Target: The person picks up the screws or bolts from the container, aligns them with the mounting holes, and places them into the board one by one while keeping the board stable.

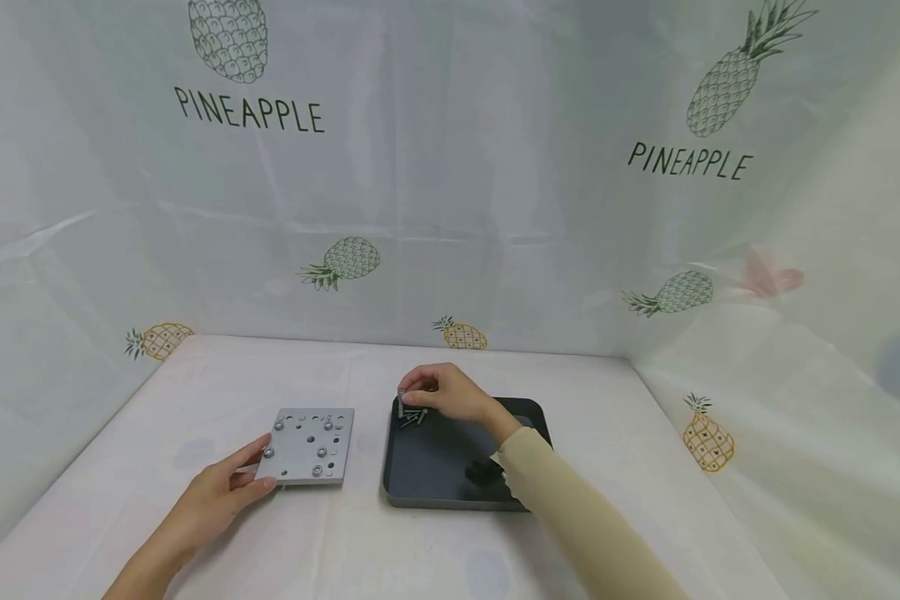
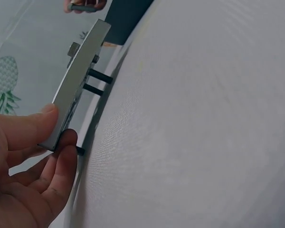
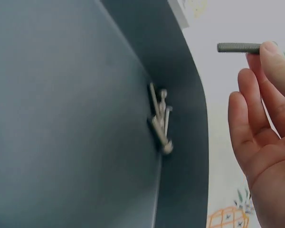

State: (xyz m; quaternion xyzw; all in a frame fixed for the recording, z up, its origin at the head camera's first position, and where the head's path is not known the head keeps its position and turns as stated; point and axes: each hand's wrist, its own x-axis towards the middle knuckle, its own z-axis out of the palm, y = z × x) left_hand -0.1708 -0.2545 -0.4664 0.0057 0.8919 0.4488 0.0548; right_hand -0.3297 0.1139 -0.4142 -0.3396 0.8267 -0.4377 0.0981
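Note:
My left hand (image 1: 213, 500) pinches the near left corner of a square metal plate (image 1: 297, 457), thumb on top and fingers beneath. Several bolts stand in the plate's holes; in the left wrist view their dark shanks (image 2: 100, 76) stick out below, and the plate is raised off the cloth at the held edge. Over the far left corner of a dark tray (image 1: 442, 475), my right hand (image 1: 453, 394) holds a bolt (image 3: 238, 47) between thumb and fingertips, its threaded end pointing away from the hand. Its head is hidden by the thumb in the right wrist view.
Several loose bolts (image 3: 161, 126) lie in the tray's corner below the right hand. The right sleeve (image 1: 570, 508) crosses the tray's right side. A white cloth (image 1: 390, 550) covers the table, and a pineapple-print curtain (image 1: 450, 192) hangs behind and at the sides.

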